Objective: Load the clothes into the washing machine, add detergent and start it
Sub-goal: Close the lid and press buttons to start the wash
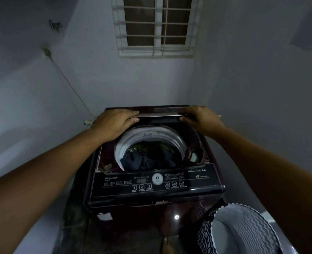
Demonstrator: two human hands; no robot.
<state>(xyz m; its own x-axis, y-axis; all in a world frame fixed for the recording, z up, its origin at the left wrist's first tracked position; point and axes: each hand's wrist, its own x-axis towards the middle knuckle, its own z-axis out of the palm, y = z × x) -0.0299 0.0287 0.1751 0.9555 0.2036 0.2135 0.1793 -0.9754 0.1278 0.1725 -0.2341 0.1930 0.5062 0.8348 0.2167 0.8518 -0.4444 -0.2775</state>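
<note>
Top-loader washing machine stands against the back wall, dark maroon body. Lid is raised at the back of the opening, seen nearly edge-on. Both hands are on its front edge.

Left hand has the left end: fingers laid over the top, thumb tucked under, pinching the panel. Right hand does the same at the right end, thumb under, the rest curled over the top. Neither holds anything else.

Clothes are down in the drum: a dark heap, a blue-grey piece in front, something olive behind, the white drum rim around them.

Control panel runs along the near edge, with buttons 1-2-3 in a row and a round white dial in the middle. The display is too dim to read.

Laundry basket, with ribbed wavy walls, stands just beside the machine's front right corner. Barred window is high on the wall behind. Thin cable runs down the left wall towards the back of the machine. The room is dim.
</note>
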